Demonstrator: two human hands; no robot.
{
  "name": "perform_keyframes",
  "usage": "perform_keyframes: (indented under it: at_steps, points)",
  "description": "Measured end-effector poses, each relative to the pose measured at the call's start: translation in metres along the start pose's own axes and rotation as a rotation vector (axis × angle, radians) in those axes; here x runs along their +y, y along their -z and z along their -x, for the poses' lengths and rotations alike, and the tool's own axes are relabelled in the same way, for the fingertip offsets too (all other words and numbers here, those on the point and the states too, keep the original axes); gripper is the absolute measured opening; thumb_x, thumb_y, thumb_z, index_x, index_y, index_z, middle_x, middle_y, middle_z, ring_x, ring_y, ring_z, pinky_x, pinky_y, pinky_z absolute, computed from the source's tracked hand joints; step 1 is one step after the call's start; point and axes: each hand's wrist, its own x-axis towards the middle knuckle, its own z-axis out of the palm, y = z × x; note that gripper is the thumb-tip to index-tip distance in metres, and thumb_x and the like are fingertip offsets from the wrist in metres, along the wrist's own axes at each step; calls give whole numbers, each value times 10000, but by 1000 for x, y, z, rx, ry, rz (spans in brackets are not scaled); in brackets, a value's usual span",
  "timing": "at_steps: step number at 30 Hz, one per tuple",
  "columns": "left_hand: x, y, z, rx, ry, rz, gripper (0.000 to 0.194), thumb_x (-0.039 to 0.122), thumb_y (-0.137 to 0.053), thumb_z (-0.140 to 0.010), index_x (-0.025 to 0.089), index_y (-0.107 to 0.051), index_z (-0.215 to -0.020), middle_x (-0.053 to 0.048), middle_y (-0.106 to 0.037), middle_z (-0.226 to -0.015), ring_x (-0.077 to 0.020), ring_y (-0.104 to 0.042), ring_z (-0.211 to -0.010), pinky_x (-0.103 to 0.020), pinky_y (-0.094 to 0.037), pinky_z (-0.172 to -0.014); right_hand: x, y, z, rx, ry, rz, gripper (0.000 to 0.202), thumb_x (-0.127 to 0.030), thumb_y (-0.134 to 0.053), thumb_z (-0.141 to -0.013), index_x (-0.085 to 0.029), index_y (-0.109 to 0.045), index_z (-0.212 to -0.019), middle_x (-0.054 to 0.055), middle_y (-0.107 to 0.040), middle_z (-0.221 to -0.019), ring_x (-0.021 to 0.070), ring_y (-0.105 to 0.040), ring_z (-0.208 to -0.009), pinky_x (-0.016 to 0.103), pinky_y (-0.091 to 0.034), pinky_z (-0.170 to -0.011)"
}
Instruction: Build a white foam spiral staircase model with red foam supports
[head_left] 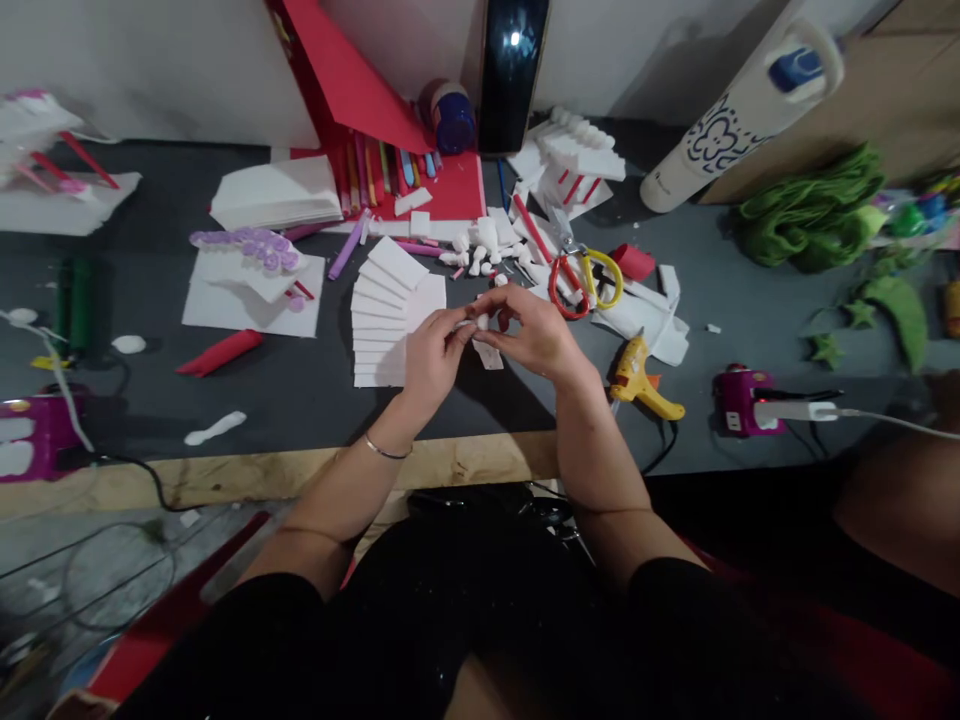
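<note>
My left hand [437, 352] and my right hand [531, 330] meet above the table, fingertips pinched together on a small white piece [482, 322] that is mostly hidden by the fingers. Its exact kind is too small to make out. Just left of my left hand lies a fanned set of white foam strips [382, 315] on a white sheet. Under my right fingers sits a small white scrap [489, 355]. Beyond the hands is a cluster of small white moulded bits [484, 245].
Right of my hands lie scissors [589, 280] with red and yellow handles and a yellow glue gun [643, 380]. A bottle [739, 125], a phone [513, 75] and coloured sticks [382, 175] stand at the back. White models [251, 285] and a purple power socket [742, 402] flank the work area.
</note>
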Motion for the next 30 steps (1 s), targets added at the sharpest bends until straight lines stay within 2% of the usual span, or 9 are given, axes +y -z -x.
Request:
perform_keyframes:
  at_steps: [5,9,12,18,23,27,30]
  points:
    - [-1,-2,-4,23,183,414,493,690,-729,-885,203,-762,-958,-37,-772,-867,-141,-687,-688,-280,-572,-666,3,5,1,-50,-15,-92,332,-468,-736,-919,-246,-746,-1165,55,-760,-1106,160,-690,-887,323,-592,-793]
    - [3,-1,-8,-49,270,577,543,723,-826,-762,198,-733,-870,4,-699,-711,-114,-629,-613,-256,-545,-624,2,7,0,10,-5,-40,326,-540,-722,-929,-274,-791,-1106,33,-757,-1007,160,-675,-847,330,-582,-770]
    - [6,-1,-8,-73,249,579,533,721,-814,-774,205,-703,-845,5,-676,-706,-116,-615,-614,-257,-523,-607,-2,6,-1,65,22,4,351,-596,-734,-909,-273,-807,-1025,27,-746,-946,148,-638,-766,320,-562,-720]
    - [1,-2,-4,-29,191,384,491,698,-754,-827,220,-669,-892,-16,-679,-818,-147,-626,-742,-287,-508,-693,-3,3,-2,87,1,26,415,-656,-730,-885,-249,-794,-938,20,-708,-858,142,-586,-715,310,-529,-686]
    - [0,-5,-4,-98,304,628,507,680,-815,-773,218,-613,-828,34,-600,-719,-99,-558,-621,-250,-494,-624,0,9,-1,-51,-8,-119,419,-616,-771,-868,-289,-805,-1128,-4,-696,-858,131,-589,-736,305,-522,-713]
    - [5,-3,-4,-168,313,685,518,672,-849,-753,211,-616,-792,41,-598,-683,-85,-551,-580,-234,-492,-591,-1,14,1,-66,-65,-178,332,-584,-795,-857,-287,-833,-999,-34,-666,-732,114,-569,-662,322,-526,-743]
    - [10,2,-3,-164,213,597,497,680,-797,-819,209,-641,-797,25,-619,-697,-97,-558,-605,-246,-481,-603,-2,10,2,-22,-94,-236,368,-602,-835,-805,-250,-820,-911,-32,-676,-708,103,-554,-625,301,-503,-673]
